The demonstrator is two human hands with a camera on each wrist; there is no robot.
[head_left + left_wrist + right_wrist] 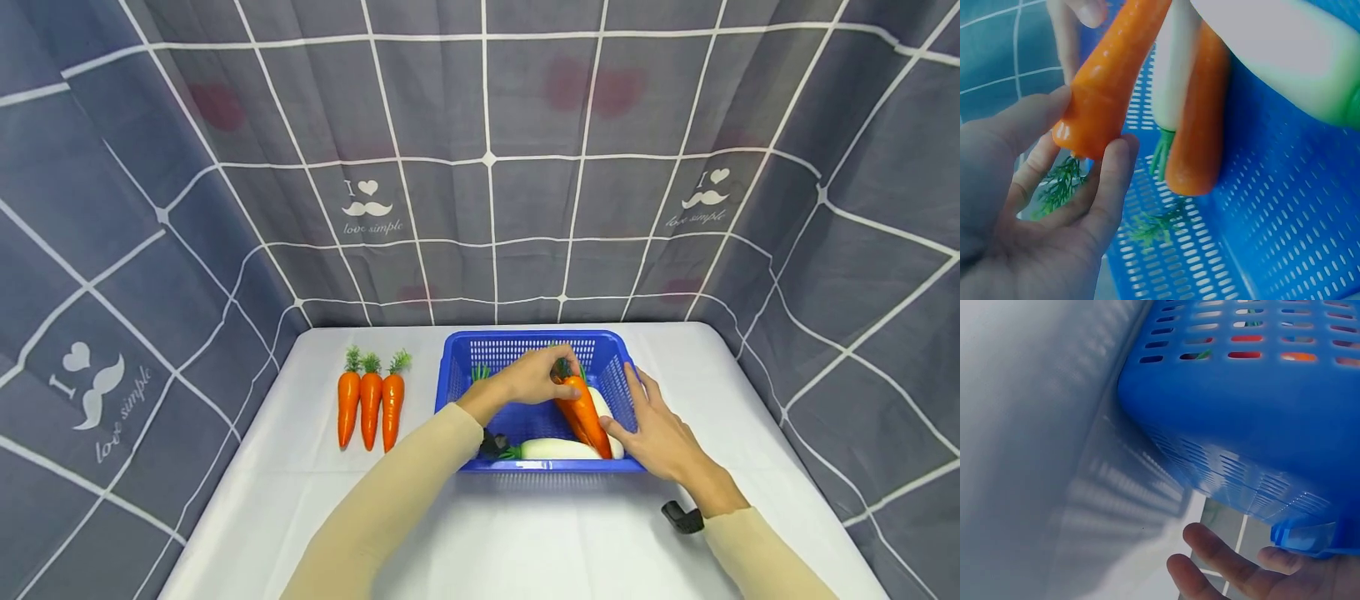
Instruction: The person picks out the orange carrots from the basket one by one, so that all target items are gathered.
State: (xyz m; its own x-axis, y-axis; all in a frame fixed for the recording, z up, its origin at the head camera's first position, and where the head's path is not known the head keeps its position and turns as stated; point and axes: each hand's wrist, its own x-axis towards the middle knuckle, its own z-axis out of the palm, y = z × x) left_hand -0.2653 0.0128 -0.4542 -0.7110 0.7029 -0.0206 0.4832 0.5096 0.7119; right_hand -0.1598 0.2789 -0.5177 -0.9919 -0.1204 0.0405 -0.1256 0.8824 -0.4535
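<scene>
My left hand (534,377) reaches into the blue basket (525,335) and pinches an orange carrot (590,421) by its thick, leafy end. In the left wrist view, thumb and fingers lie on either side of that end. Beneath it, a second carrot (1199,119) lies beside a white radish (1174,75). Another white radish (558,450) lies along the basket's near wall. My right hand (667,437) is at the basket's right rim, its thumb inside near the carrot's tip. Its other fingers extend along the outside, fairly straight.
Left of the basket, three carrots (371,408) lie side by side on the white table (300,500), leaves pointing away. A grey checked cloth (435,200) hangs behind and on both sides. A black device (682,517) is at my right wrist.
</scene>
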